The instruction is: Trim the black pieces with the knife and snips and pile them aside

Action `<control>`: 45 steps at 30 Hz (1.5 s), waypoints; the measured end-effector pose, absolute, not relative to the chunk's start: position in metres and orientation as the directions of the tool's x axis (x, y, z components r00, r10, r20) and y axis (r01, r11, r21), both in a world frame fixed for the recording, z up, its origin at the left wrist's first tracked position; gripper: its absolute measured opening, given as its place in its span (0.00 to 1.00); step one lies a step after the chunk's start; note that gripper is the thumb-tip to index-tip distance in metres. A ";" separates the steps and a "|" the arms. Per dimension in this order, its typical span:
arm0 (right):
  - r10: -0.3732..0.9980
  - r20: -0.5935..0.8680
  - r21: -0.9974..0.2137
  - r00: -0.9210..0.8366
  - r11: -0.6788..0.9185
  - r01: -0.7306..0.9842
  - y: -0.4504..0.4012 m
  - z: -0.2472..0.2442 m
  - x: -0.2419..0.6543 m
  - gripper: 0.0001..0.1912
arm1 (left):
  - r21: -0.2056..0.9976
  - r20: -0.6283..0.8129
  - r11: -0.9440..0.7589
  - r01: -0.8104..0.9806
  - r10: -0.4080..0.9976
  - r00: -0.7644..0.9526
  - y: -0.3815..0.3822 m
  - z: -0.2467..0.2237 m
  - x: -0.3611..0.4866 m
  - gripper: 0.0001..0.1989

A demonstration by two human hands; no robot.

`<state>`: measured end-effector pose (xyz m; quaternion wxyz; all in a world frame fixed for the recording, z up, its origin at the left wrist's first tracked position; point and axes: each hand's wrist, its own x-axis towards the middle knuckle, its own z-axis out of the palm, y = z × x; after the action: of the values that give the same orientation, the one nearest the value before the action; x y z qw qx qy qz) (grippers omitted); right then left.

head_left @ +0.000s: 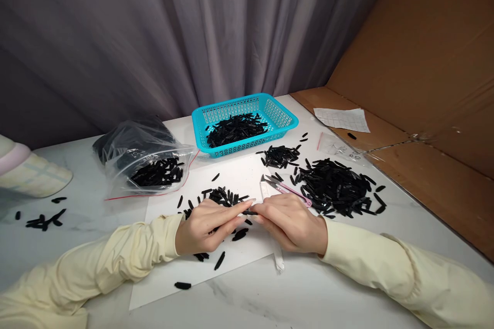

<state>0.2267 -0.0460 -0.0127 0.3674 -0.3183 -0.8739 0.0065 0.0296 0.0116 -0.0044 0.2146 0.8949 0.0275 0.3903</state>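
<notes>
Over a white sheet (162, 267), my left hand (208, 223) and my right hand (293, 220) meet at their fingertips. A small black piece (250, 213) is pinched between them, each hand closed on one end. Black fuzzy strips (227, 196) lie in a loose group behind and under my left hand, and a few more (219, 260) are scattered in front of it. Just behind my right hand lie pink-handled scissors (285, 186). A white strip (278, 261) runs partly beneath that hand.
At the back stands a blue basket (247, 148) holding black strips. A clear zip bag (154, 164) with strips is at left, near a pale bottle (34, 169). Right of my hands are a large black pile (335, 187), a small bag (339, 149) and a paper slip (343, 119).
</notes>
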 end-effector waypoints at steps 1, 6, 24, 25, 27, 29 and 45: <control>0.562 0.638 -0.249 -0.526 0.797 0.550 -0.046 -0.013 0.227 0.12 | 0.405 0.689 -0.906 -0.120 0.216 0.692 0.011 -0.004 0.030 0.21; 0.566 0.643 -0.249 -0.516 0.792 0.557 -0.046 -0.013 0.226 0.11 | 0.399 0.683 -0.914 -0.073 0.243 0.689 0.010 -0.005 0.029 0.22; 0.543 0.688 -0.242 -0.481 0.797 0.553 -0.046 -0.014 0.226 0.09 | 0.422 0.689 -0.903 -0.078 0.263 0.676 0.010 -0.009 0.030 0.21; 0.548 0.687 -0.250 -0.477 0.795 0.552 -0.046 -0.014 0.226 0.09 | 0.423 0.692 -0.903 -0.079 0.265 0.672 0.010 -0.009 0.030 0.21; 0.553 0.687 -0.265 -0.472 0.795 0.546 -0.047 -0.015 0.226 0.09 | 0.424 0.694 -0.902 -0.079 0.268 0.669 0.010 -0.008 0.030 0.21; 0.554 0.688 -0.272 -0.469 0.796 0.541 -0.048 -0.015 0.226 0.10 | 0.427 0.693 -0.901 -0.082 0.267 0.670 0.010 -0.007 0.030 0.21; 0.556 0.707 -0.220 -0.436 0.759 0.612 -0.043 -0.009 0.235 0.10 | 0.667 0.555 -0.745 -0.028 0.471 0.686 0.010 -0.010 0.028 0.20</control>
<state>0.2348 -0.0426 -0.0089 0.4034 -0.3450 -0.8468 -0.0346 0.0283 0.0102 -0.0102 0.3330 0.8555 0.1295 0.3747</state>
